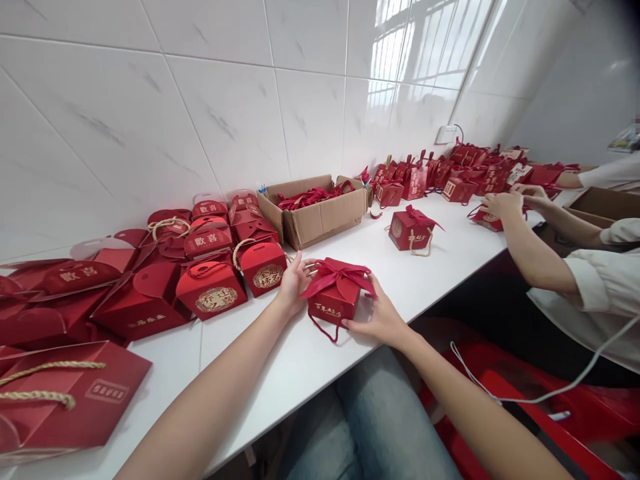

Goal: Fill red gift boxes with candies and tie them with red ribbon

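Observation:
A small red gift box (331, 300) with a red ribbon bow on top sits on the white table (300, 360) in front of me. My left hand (294, 283) presses against its left side with fingers curled around it. My right hand (376, 315) holds its right side, fingers against the box and the bow's tail. A loose ribbon end hangs down the box's front.
Red boxes with rope handles (210, 287) crowd the left. An open cardboard box of red ribbons (320, 210) stands behind. A finished bowed box (411, 230) sits mid-table. Another person's hands (505, 203) work at the right among more red boxes (465, 173).

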Demonstrator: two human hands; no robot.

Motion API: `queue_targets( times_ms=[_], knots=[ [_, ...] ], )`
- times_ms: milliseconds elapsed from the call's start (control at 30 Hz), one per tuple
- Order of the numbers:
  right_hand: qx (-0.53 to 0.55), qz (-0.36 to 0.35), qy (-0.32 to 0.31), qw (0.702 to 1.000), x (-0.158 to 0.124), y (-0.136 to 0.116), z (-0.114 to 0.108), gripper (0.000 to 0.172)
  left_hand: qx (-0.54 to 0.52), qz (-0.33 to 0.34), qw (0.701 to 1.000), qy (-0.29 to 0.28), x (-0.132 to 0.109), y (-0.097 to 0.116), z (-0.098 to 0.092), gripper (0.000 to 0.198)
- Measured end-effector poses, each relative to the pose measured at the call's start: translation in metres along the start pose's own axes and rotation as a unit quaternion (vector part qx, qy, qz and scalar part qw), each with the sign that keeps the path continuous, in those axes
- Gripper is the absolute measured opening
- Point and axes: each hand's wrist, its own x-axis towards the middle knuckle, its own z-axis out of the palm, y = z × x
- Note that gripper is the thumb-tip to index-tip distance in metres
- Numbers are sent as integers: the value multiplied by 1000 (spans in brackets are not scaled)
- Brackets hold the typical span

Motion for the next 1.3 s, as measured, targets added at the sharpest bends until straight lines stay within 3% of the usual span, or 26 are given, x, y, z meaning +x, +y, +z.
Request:
queue_targets(
  times_ms=[100,133,167,233,267,400,533,633,767,833,967,1000,1033,1067,1100,1133,1167,1200,1267,1300],
  knots=[
    [-98,58,52,992,12,23,-33,99,4,3,1000,13,3,-2,-3,40],
    [-180,112,100,972,16,32,-45,100,9,4,1000,16,4,-3,-3,40],
    [-283,184,150,929,21,41,-57,98,17,6,1000,17,4,-3,-4,39],
    [-360,254,179,879,28,58,-73,96,39,14,999,17,5,-3,-5,37],
    [-386,270,169,866,30,64,-78,88,53,20,998,16,5,-4,-5,35],
    [-434,260,90,858,29,73,-77,53,138,57,989,4,6,-7,-7,34],
    [-469,261,62,841,26,71,-75,55,270,120,955,-20,6,-16,-7,29],
    [-484,265,52,832,25,70,-77,55,400,172,898,-58,-2,-27,-1,18],
    [-494,267,46,826,23,69,-79,55,559,214,785,-160,-27,-45,18,2],
    [-496,266,45,825,22,69,-79,55,615,217,732,-195,-46,-54,29,6],
    [-500,261,44,824,21,71,-79,57,681,212,657,-246,-107,-54,32,18],
    [-501,259,43,825,20,72,-79,57,709,223,613,-269,-127,-49,27,22],
    [-501,257,42,825,20,73,-80,58,726,228,589,-273,-148,-41,19,25],
    [-501,255,39,826,19,75,-80,58,726,220,597,-261,-170,-31,9,28],
    [-501,253,36,827,18,76,-80,59,710,204,628,-246,-191,-19,-4,32],
    [-502,250,35,827,18,78,-81,60,693,206,662,-196,-211,-6,-18,35],
    [-504,246,34,827,17,79,-81,60,682,243,682,-103,-229,7,-33,35],
    [-507,242,35,827,16,81,-82,61,666,302,681,45,-244,21,-50,32],
    [-511,236,37,826,15,84,-83,62,597,382,616,345,-265,45,-84,39],
    [-511,235,37,826,14,85,-83,62,555,398,575,451,-271,54,-102,48]
  ],
)
